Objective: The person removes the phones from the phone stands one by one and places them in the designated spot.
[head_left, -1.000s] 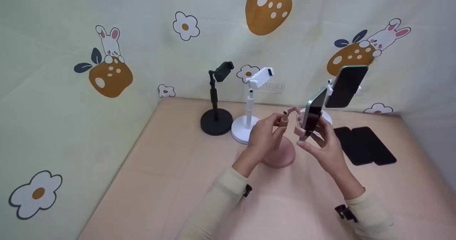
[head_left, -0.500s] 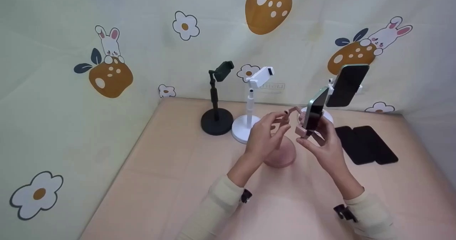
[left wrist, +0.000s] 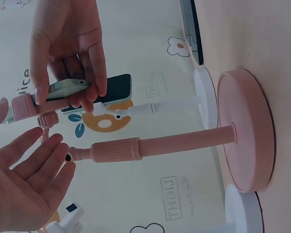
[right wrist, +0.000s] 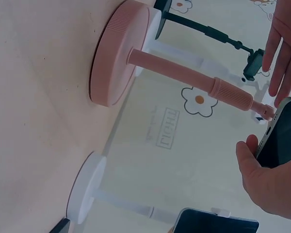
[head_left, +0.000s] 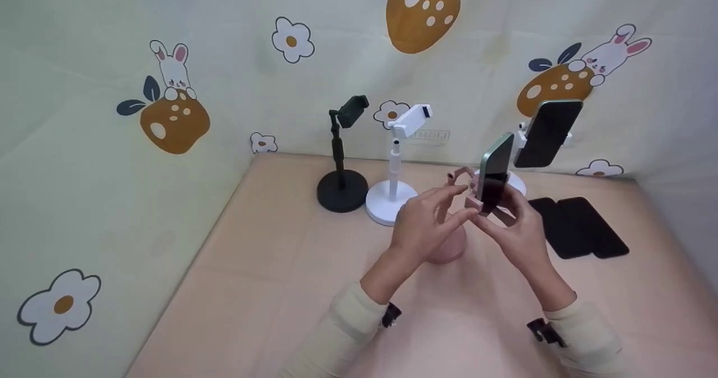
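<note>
My right hand (head_left: 519, 229) grips a smartphone (head_left: 496, 170) with a pale green edge, fingers on one side and thumb at its lower end. The phone sits at the pink clamp (left wrist: 23, 107) of a pink phone stand (left wrist: 189, 142), whose round base (head_left: 449, 249) rests on the table. Close to the clamp is my left hand (head_left: 418, 226). Its fingers extend loosely and its thumb tip is right at the clamp's edge, as the left wrist view (left wrist: 24, 194) also shows the hand. The stand's pole is mostly hidden behind the left hand in the head view.
A black phone stand (head_left: 342, 190) and a white one (head_left: 394, 190) stand behind to the left. Behind the right hand, another white stand (right wrist: 87, 187) bears a phone (head_left: 549, 134). Two black phones (head_left: 592, 226) lie side by side at right.
My left hand has left the pole of the pink stand and moved right to the clamp. The right hand stays on the phone, which has tilted slightly.
</note>
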`<action>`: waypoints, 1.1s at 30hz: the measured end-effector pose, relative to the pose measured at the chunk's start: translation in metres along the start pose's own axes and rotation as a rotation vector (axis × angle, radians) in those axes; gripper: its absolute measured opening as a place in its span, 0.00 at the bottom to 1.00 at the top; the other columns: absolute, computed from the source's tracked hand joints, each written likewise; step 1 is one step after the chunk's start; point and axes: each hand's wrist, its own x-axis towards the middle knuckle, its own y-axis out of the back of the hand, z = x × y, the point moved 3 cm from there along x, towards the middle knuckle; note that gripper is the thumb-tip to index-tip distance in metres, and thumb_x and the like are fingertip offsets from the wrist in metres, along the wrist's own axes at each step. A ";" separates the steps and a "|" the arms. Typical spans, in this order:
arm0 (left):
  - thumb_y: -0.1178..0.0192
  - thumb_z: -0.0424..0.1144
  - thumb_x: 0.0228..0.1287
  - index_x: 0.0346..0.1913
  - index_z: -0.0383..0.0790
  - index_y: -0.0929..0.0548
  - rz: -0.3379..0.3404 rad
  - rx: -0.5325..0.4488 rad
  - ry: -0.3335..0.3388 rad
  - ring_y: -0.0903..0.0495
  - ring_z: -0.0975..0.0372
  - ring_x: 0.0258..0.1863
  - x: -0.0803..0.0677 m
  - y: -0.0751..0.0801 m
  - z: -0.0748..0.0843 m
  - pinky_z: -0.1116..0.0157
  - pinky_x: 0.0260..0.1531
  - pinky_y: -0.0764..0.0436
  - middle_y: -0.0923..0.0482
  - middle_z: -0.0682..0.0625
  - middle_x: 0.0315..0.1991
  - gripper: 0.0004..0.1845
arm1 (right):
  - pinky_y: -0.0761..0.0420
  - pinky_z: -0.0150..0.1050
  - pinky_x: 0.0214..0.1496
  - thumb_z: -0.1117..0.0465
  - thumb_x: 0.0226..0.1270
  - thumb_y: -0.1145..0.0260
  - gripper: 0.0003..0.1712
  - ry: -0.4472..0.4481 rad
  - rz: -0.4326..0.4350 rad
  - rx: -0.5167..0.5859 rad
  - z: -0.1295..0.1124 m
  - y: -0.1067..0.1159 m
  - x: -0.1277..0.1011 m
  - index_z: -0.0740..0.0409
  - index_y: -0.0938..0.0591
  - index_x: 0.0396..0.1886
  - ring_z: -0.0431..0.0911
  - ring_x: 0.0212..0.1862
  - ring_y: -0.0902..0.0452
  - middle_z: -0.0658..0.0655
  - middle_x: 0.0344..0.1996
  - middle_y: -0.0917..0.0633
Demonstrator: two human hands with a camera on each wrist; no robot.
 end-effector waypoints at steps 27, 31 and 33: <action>0.39 0.58 0.67 0.52 0.49 0.15 0.056 0.348 -0.035 0.27 0.69 0.17 0.004 -0.006 0.029 0.79 0.17 0.38 0.13 0.57 0.27 0.20 | 0.25 0.16 0.54 0.71 0.56 0.26 0.39 -0.042 0.025 -0.049 -0.001 -0.005 -0.002 0.67 0.30 0.68 0.28 0.49 0.25 0.65 0.53 0.19; 0.40 0.57 0.69 0.50 0.48 0.16 0.069 0.398 -0.060 0.26 0.68 0.16 0.003 -0.006 0.031 0.79 0.16 0.39 0.13 0.58 0.25 0.18 | 0.24 0.17 0.53 0.71 0.55 0.25 0.37 -0.009 0.053 -0.052 -0.001 -0.005 -0.001 0.68 0.27 0.65 0.27 0.48 0.23 0.65 0.51 0.17; 0.41 0.56 0.70 0.49 0.48 0.16 0.072 0.428 -0.080 0.27 0.68 0.15 0.002 -0.006 0.032 0.79 0.16 0.39 0.13 0.58 0.25 0.17 | 0.22 0.18 0.52 0.71 0.54 0.24 0.36 0.021 0.070 -0.048 0.000 -0.004 0.000 0.69 0.26 0.63 0.27 0.47 0.22 0.65 0.49 0.16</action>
